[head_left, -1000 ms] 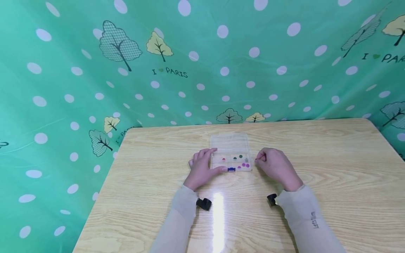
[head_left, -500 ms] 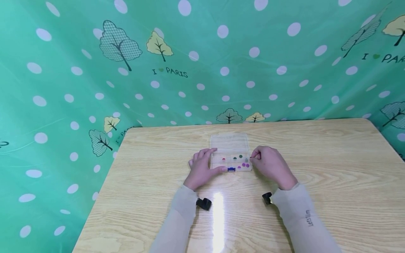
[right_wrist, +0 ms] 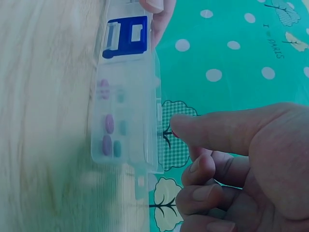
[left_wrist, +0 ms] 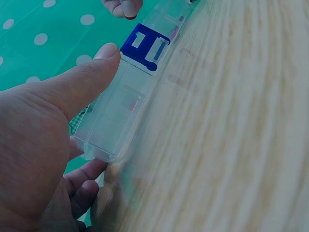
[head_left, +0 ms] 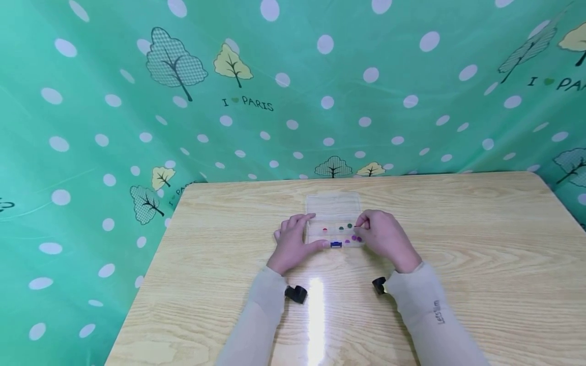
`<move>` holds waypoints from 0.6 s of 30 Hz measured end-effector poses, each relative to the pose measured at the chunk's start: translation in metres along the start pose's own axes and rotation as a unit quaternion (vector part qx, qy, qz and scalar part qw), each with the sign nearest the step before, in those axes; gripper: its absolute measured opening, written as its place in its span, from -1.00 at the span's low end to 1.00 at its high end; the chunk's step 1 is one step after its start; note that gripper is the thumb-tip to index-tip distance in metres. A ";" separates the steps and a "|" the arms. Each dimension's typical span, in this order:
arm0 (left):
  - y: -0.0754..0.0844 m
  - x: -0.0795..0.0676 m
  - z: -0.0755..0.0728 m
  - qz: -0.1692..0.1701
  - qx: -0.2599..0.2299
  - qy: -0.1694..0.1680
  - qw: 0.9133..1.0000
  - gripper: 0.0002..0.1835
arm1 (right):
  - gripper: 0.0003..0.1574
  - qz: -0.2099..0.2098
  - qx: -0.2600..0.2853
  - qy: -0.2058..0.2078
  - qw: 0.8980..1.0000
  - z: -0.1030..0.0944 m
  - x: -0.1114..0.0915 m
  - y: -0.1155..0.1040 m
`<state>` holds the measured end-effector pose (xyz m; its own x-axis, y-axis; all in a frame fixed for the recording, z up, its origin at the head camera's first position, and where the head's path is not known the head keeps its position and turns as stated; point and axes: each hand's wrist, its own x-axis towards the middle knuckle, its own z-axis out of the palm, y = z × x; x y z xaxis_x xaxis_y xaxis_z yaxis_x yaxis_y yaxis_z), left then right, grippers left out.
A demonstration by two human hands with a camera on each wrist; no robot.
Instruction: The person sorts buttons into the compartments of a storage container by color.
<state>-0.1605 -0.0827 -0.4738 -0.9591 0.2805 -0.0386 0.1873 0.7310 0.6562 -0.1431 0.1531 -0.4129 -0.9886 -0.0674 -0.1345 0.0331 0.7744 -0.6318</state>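
A clear plastic compartment box (head_left: 319,238) with a blue latch (head_left: 336,244) stands on the table, its lid (head_left: 333,204) folded back. My left hand (head_left: 293,246) grips the box's left end, thumb beside the latch and fingers at the far side. Between thumb and index finger, my right hand (head_left: 384,234) pinches a small red piece (left_wrist: 131,18) over the right part of the box, mostly hidden by the fingertips. Inside lie a red-and-white piece (head_left: 325,230), green round pieces (head_left: 350,225) and purple pieces (right_wrist: 109,124); some are partly covered by the right hand.
The wood-grain table (head_left: 220,284) extends on both sides of the box. Behind it hangs a green dotted cloth (head_left: 293,101) printed with trees. Black wrist cameras (head_left: 296,294) sit by both sleeves.
My right hand has moved left from beside the box to over its right compartments, still pinching the small red piece. The left hand keeps its place on the box.
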 end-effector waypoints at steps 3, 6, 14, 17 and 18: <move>0.000 0.000 0.000 -0.004 0.003 -0.001 1.000 0.01 | -0.93 -0.005 0.003 0.000 1.000 0.002 0.001 -0.001; -0.001 0.000 0.000 -0.005 0.005 -0.001 1.000 0.01 | -0.93 -0.009 0.005 0.000 1.000 0.005 0.002 -0.003; -0.003 0.001 0.002 0.000 0.007 0.000 1.000 0.01 | -0.93 -0.008 0.007 -0.002 1.000 0.010 0.005 -0.007; -0.003 0.001 0.002 0.001 0.010 0.000 1.000 0.01 | -0.93 -0.013 0.010 -0.003 1.000 0.012 0.006 -0.009; -0.003 0.001 0.002 0.001 0.011 0.000 1.000 0.01 | -0.93 -0.016 0.011 -0.003 1.000 0.012 0.006 -0.010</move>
<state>-0.1619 -0.0831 -0.4772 -0.9586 0.2823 -0.0377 0.1939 0.7435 0.6400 -0.1474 0.1370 -0.4169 -0.9884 -0.0948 -0.1184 0.0055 0.7575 -0.6528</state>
